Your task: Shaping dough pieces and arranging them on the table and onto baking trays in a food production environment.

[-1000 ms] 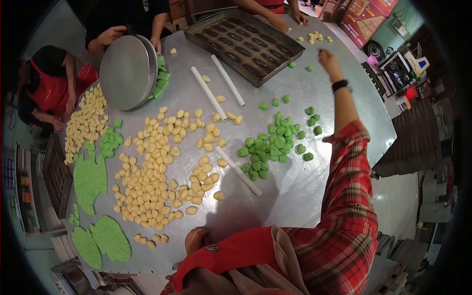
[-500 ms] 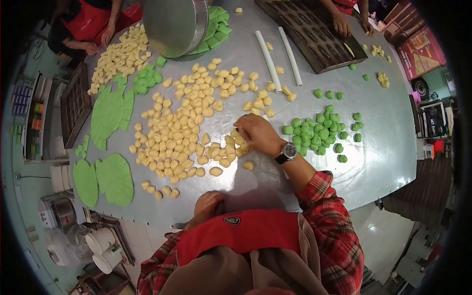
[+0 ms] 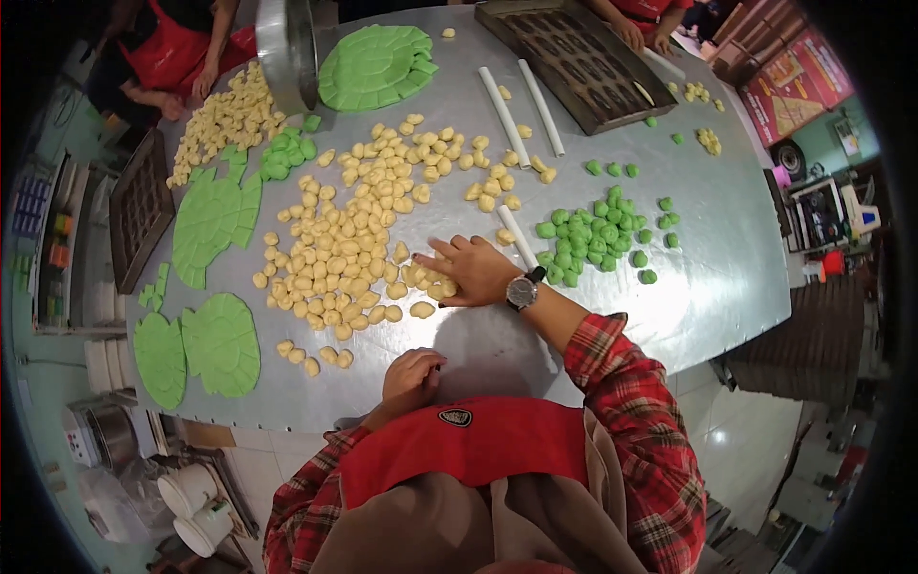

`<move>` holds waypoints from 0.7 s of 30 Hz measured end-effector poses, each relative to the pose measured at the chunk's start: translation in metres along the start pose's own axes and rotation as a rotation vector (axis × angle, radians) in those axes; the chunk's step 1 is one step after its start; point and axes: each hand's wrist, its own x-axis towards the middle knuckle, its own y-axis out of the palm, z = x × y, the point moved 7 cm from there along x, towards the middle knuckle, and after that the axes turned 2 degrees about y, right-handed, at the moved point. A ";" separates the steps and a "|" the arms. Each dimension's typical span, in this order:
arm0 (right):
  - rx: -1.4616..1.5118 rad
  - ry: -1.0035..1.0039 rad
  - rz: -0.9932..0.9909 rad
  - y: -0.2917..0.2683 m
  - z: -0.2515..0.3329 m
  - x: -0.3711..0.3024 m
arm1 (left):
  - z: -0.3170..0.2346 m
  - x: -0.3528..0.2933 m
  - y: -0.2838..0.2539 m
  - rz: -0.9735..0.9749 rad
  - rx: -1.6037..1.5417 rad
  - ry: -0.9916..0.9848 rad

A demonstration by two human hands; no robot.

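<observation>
My right hand (image 3: pixel 470 271), with a watch on its wrist, is spread over pale yellow dough balls (image 3: pixel 421 277) at the near right of a large pile (image 3: pixel 335 258). Its fingers are apart and touch several balls; whether one is pinched under the palm is hidden. A white rod (image 3: pixel 514 234) lies by that wrist, partly covered by it. At the table's near edge rests my left hand (image 3: pixel 411 376), fingers curled in and nothing visible in them. Green dough balls (image 3: pixel 598 234) form a cluster to the right of the right hand.
Flat green dough pieces (image 3: pixel 222 344) lie at left, more (image 3: pixel 378 67) at the back. Two white rods (image 3: pixel 543 107) lie beside a dark moulded tray (image 3: pixel 583 62). A round metal pan (image 3: pixel 285 57) stands tilted. Co-workers' hands (image 3: pixel 206 81) are at the far side.
My right hand has moved left and nearer, spreading over the balls and uncovering a white rod. The left hand has shifted slightly forward. The round pan has tilted away from the far green dough.
</observation>
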 end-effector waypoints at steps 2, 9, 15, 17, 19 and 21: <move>-0.008 0.106 0.154 0.004 0.000 0.001 | -0.005 0.002 0.001 0.005 0.002 0.018; 0.847 0.528 0.332 0.049 -0.045 -0.045 | -0.011 0.005 0.000 -0.031 -0.013 0.037; 2.084 0.446 -0.030 0.015 -0.034 -0.095 | -0.013 0.009 0.003 -0.061 0.031 -0.038; 2.172 0.398 -0.166 0.004 -0.055 -0.124 | -0.011 0.010 0.008 -0.110 0.126 -0.051; 2.138 0.375 -0.283 -0.021 -0.090 -0.163 | -0.013 0.011 0.009 -0.146 0.244 -0.092; 2.020 0.466 -0.372 -0.077 -0.133 -0.208 | -0.012 0.008 0.009 -0.212 0.238 -0.310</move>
